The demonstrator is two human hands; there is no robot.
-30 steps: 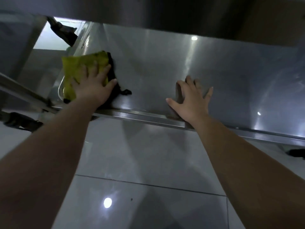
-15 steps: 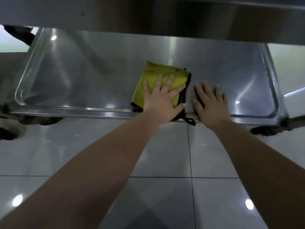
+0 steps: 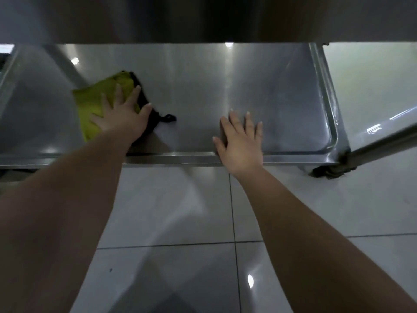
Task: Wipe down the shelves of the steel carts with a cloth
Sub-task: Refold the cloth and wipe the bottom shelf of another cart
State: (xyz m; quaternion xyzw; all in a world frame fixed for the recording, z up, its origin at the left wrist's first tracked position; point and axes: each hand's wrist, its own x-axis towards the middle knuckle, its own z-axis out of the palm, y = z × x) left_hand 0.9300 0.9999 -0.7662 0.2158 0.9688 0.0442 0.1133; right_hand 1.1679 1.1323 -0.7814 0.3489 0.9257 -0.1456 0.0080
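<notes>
Cloth point(image 3: 99, 100) pressed flat under spread left hand point(image 3: 121, 116); right hand point(image 3: 241, 143) spread flat on shelf point(image 3: 282, 91).

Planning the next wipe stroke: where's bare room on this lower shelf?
Bare steel on the lower cart shelf: the middle, between the yellow-green cloth with black trim and the right hand; the stretch from that hand to the raised right rim; the whole back strip. Crowded only front left, where the left hand presses the cloth.
</notes>
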